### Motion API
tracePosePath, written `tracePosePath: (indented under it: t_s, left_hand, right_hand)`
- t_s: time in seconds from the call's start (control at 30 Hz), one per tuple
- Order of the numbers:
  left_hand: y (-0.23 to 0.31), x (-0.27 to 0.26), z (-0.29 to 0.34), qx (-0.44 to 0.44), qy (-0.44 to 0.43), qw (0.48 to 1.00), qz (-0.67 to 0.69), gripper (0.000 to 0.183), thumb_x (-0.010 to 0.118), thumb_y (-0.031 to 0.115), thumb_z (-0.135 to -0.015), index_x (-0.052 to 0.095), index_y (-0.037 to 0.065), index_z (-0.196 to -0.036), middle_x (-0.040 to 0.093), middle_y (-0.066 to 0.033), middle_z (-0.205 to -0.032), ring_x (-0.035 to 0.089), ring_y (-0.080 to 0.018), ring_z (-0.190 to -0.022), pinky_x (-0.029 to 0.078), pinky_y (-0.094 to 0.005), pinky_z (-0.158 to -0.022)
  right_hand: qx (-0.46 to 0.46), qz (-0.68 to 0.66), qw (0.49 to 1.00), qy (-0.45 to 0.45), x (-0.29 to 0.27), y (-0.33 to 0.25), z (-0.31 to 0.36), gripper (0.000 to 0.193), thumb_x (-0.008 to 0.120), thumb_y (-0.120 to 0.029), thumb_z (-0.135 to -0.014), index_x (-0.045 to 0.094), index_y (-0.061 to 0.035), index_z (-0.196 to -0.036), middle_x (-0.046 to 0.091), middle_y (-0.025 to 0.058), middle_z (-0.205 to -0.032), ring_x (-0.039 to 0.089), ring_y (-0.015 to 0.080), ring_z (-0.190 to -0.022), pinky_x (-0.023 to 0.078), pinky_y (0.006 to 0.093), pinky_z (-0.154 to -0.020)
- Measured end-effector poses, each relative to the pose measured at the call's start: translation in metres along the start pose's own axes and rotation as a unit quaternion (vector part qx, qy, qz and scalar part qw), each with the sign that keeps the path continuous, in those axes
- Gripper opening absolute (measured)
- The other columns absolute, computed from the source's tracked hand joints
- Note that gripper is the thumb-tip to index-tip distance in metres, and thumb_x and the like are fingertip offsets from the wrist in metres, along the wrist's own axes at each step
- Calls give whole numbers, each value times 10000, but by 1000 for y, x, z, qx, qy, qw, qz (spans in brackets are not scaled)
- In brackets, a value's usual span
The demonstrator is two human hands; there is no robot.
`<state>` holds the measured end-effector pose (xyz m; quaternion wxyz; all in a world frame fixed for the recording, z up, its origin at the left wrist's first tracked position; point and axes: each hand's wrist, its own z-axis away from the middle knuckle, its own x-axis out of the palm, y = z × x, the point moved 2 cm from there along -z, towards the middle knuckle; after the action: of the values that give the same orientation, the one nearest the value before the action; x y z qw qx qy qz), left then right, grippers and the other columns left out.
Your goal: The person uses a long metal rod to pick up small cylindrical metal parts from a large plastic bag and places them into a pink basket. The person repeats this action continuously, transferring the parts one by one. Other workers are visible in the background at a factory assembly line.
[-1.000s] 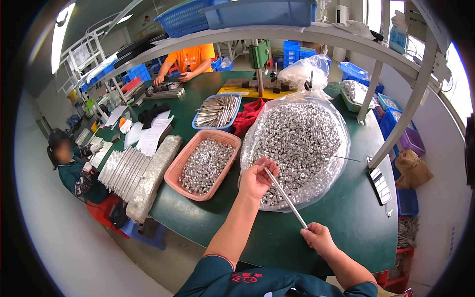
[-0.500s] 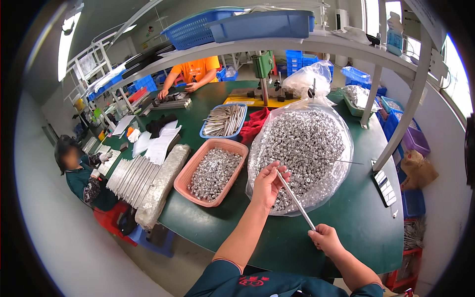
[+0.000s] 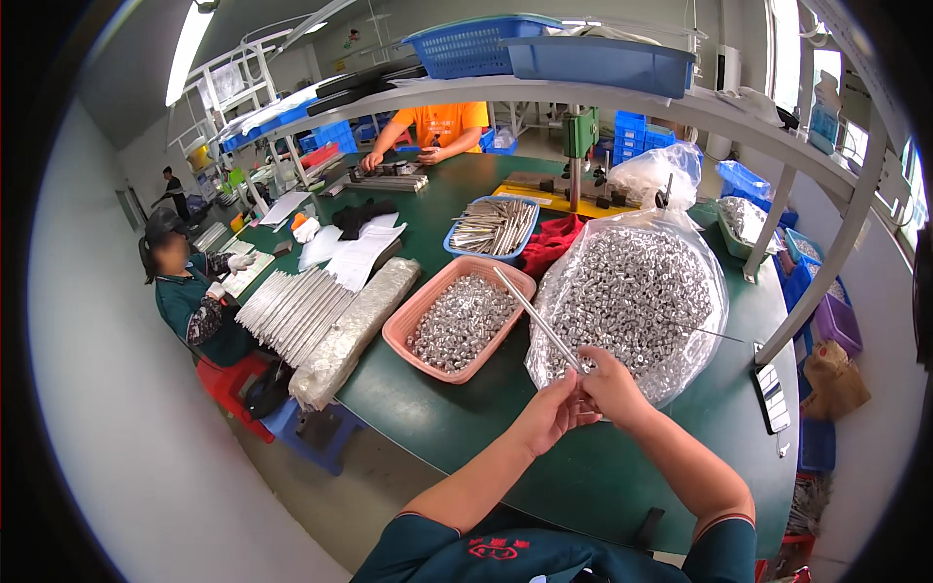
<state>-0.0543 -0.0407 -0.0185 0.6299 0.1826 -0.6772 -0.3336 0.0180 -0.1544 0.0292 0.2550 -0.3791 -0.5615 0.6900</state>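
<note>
We note the right hand (image 3: pixel 612 381) low, fingers closed on the silver rod's (image 3: pixel 539 320) lower end, the rod slanting up-left above the counter (image 3: pixel 466 418); the left hand (image 3: pixel 554 414) adjoins, fingers half-curled, grip unclear.

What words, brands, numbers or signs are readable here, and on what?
Nothing clearly legible:
Dark green fabric shirt: red chest emblem and lettering, too small.
Orange fabric shirt: dark print, blurred.
White paper sheets: any print too small.
Yellow flat base: white label, too small.
</note>
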Motion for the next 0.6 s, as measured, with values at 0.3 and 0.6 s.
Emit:
tracePosePath:
  t_s: [0.3,0.6]
  left_hand:
    - [45,-32,6,54,105,990,73,305,429,359,-997,611,114,-1001,661,-26,-970,634,-188,-873,496,-407,-824]
    - [67,-42,0,133,220,959,115,450,343,364,-1022,566,-27,-1042,641,-185,-1020,634,-307,-976,518,-443,-863]
  right_hand:
    - [-62,156,985,-50,56,-30,-42,578,506,-69,-833,369,-37,-1393,659,239,-998,669,325,-889,515,392,-780]
    - [-30,142,982,-125,31,-86,27,566,508,-77,-835,357,3,-1375,637,149,-894,619,216,-684,487,330,-650]
